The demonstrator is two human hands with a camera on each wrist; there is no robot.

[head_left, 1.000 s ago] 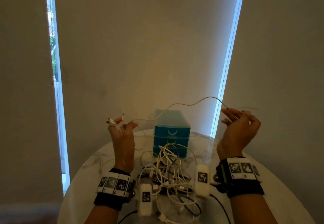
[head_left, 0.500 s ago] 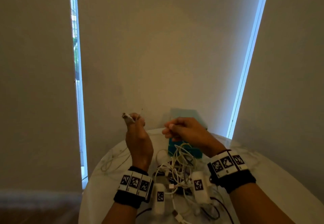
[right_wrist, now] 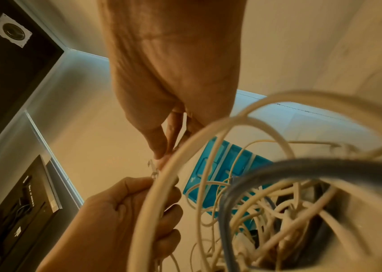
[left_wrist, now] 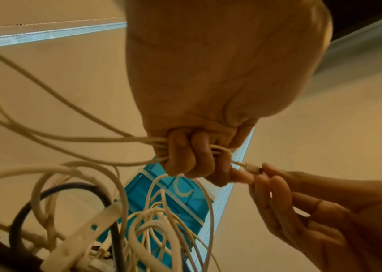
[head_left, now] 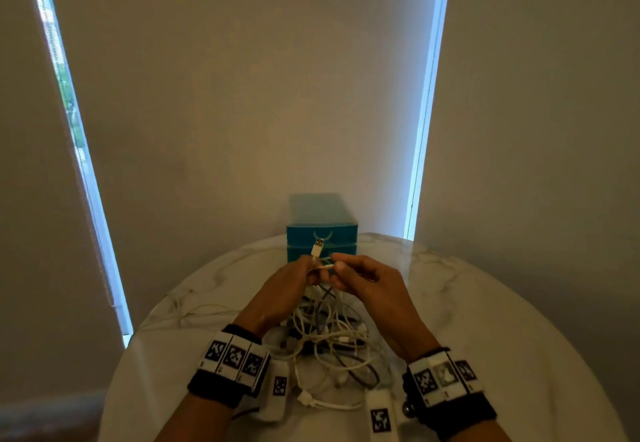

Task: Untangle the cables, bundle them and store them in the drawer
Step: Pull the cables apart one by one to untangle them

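1. The left hand [head_left: 289, 289] is clenching folded loops of a white cable [left_wrist: 73, 141], its USB plug [head_left: 317, 247] sticking up.
2. The right hand [head_left: 367, 284] is pinching that cable's small end plug [left_wrist: 251, 167] beside the left fingers [left_wrist: 182, 160].
3. The tangle [head_left: 329, 334] is lying on the table [head_left: 485, 320] below the hands, before the closed blue drawers [head_left: 322, 230].

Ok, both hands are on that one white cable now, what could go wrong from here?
1. The left hand grips several loops of the white cable loosely gathered; they could slip apart before they are tied.
2. The right hand pinches only the small plug; a tug may pull it free.
3. The pile of cables lies right below, so a hanging strand might snag it again.
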